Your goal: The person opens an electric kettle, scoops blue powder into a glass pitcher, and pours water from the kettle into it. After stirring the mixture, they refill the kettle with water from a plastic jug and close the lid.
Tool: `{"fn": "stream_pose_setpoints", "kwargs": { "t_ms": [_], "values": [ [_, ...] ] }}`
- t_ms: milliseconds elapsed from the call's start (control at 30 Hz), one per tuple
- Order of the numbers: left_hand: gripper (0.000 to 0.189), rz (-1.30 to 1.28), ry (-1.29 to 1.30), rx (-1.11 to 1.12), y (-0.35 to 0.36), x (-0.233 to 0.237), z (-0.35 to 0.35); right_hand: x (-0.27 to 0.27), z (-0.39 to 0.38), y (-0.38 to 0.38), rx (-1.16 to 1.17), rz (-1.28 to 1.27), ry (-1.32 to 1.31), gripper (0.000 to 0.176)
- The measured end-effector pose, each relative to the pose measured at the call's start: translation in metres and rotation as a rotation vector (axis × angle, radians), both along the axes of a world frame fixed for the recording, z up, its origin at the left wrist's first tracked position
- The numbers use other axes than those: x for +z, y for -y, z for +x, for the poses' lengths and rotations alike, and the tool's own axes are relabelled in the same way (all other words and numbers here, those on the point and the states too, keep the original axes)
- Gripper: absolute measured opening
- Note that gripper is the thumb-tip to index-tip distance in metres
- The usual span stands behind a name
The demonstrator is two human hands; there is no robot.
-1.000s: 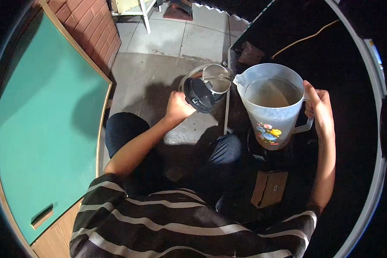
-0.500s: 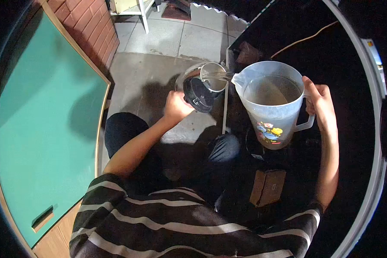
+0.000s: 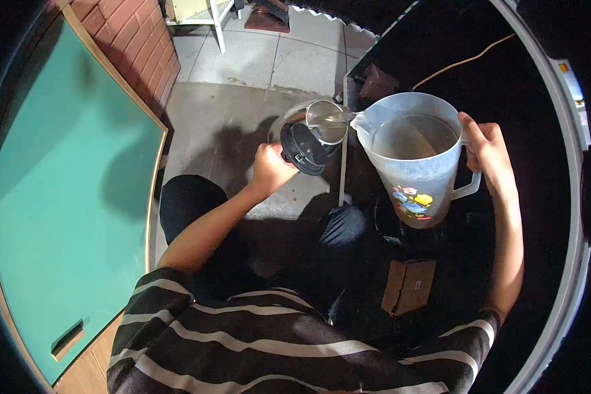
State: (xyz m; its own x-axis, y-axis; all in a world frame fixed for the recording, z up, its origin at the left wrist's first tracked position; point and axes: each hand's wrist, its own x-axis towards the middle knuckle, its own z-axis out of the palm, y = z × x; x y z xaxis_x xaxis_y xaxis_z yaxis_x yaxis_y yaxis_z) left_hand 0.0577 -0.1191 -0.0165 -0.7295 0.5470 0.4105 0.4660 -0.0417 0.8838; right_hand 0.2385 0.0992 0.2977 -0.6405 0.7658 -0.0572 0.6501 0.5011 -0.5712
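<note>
My right hand (image 3: 491, 157) grips the handle of a translucent plastic pitcher (image 3: 410, 184) with printed flowers on its side. The pitcher leans left, and water runs from its spout into the round mouth of a glass kettle (image 3: 326, 123). That kettle has a silvery neck, and its black lid (image 3: 305, 151) stands raised beside the opening. My left hand (image 3: 272, 171) is closed at the kettle's near side, by the lid; the handle itself is mostly hidden by hand and lid. Spout and kettle mouth are close together. The water level inside the kettle cannot be made out.
A brown cardboard box (image 3: 408, 287) lies on the dark surface to the right, below the pitcher. A green board (image 3: 79, 197) with a wooden edge stands at left, by a brick wall (image 3: 134, 49). A tan cable (image 3: 463, 61) crosses the dark area behind the pitcher.
Water keeps flowing from the pitcher into the kettle. The kettle and its lid have shifted very slightly, and my right elbow has moved a little outward. Both grips are unchanged.
</note>
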Motion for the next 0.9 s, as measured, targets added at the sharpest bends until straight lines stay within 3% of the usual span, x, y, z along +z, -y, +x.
{"fn": "stream_pose_setpoints", "kwargs": {
  "t_ms": [233,900],
  "values": [
    [0.032,-0.141,-0.078,0.084,0.004,0.005,-0.002,-0.004,0.001,-0.003,0.024,0.020,0.027,0.055],
    [0.032,-0.059,0.028,-0.053,-0.001,0.003,0.000,-0.012,0.001,-0.005,0.039,0.073,0.050,0.058]
  ]
}}
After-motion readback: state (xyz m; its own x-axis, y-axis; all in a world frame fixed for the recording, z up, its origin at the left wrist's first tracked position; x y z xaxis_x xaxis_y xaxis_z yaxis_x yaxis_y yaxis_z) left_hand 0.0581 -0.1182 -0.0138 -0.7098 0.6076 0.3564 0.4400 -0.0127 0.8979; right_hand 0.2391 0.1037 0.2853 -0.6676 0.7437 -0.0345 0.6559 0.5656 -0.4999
